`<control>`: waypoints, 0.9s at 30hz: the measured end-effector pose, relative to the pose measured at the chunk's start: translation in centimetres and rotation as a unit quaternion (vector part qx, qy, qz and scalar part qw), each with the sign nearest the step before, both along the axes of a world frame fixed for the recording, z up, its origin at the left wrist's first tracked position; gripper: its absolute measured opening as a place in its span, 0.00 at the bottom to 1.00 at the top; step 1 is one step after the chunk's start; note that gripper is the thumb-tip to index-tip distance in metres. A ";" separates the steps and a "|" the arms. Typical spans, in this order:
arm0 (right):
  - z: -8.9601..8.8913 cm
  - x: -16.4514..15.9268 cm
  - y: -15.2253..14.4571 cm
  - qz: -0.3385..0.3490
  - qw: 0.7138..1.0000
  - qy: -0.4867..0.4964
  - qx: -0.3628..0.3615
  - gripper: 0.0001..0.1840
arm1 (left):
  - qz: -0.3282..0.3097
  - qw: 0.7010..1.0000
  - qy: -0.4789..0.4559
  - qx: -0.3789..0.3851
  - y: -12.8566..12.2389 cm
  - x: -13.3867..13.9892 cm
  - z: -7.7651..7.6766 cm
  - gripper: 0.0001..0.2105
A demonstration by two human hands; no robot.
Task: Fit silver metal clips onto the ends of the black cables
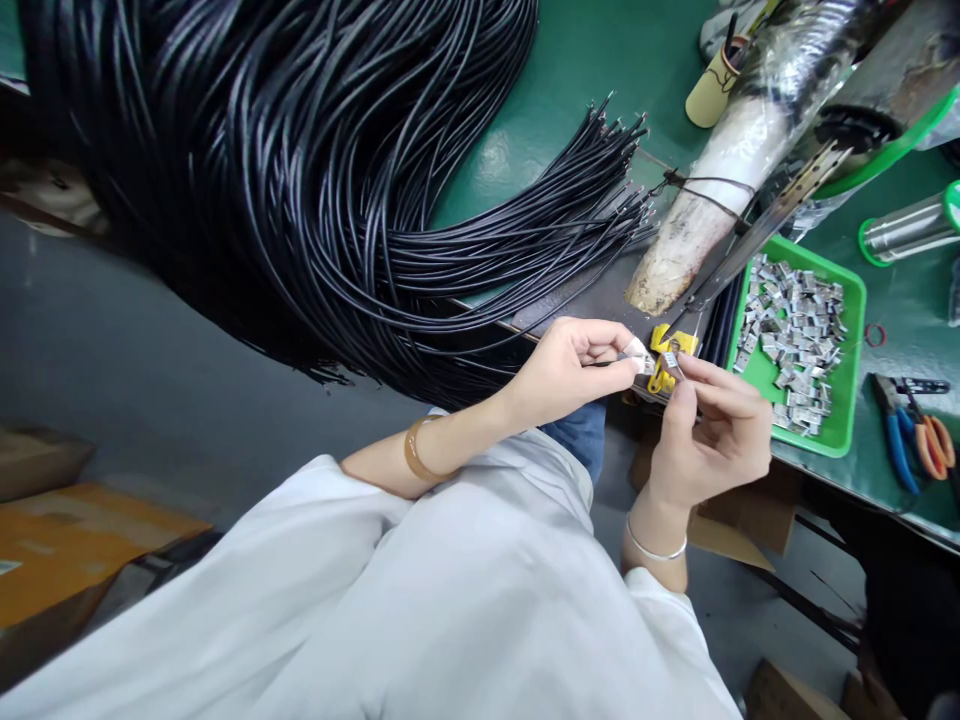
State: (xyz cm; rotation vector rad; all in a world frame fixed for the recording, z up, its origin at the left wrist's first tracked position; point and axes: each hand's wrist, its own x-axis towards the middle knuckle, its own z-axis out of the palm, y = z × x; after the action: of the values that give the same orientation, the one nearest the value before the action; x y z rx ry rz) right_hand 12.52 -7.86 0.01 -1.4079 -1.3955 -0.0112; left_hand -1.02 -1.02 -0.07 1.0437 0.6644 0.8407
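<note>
My left hand (pixel 574 368) is closed in a pinch, with white wraps on its fingertips. A thin dark piece that looks like a black cable shows between its fingers; its end is hard to make out. Close beside it, my right hand (pixel 709 430) pinches a small silver USB connector (pixel 673 364) between thumb and fingers. Both sets of fingertips nearly meet in front of a yellow holder (pixel 661 383) at the bench edge. Just above the holder, a thin dark tip (pixel 679 318), apparently a soldering iron's, points down.
A large bundle of black cables (pixel 300 180) covers the left of the green bench (pixel 574 60), stripped ends near a wrapped tube (pixel 694 220). On the right are a green tray (pixel 855 380) of silver connectors, a solder spool (pixel 907 228) and blue-handled pliers (pixel 896 440). Cardboard boxes (pixel 82 540) stand below.
</note>
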 end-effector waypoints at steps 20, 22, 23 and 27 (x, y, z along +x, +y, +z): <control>-1.1 0.7 1.3 -0.015 0.984 -0.167 0.060 0.11 | 0.112 0.990 0.064 0.064 0.4 1.3 -0.4 0.06; -0.9 0.7 1.3 -0.022 0.981 -0.182 0.063 0.10 | 0.114 0.989 0.067 0.070 0.4 1.2 -0.2 0.06; -0.8 0.7 1.3 -0.026 0.979 -0.190 0.066 0.10 | 0.112 0.989 0.069 0.073 0.4 1.2 -0.1 0.06; -1.0 0.8 1.2 -0.030 0.975 -0.210 0.074 0.11 | 0.100 0.989 0.081 0.079 0.5 0.9 0.0 0.07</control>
State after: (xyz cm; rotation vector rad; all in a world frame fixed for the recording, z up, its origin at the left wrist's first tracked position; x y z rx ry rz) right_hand 13.30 -6.70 -0.95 -1.3711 -1.6550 -0.4667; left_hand -0.11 -0.55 -0.07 1.2101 0.8612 1.0030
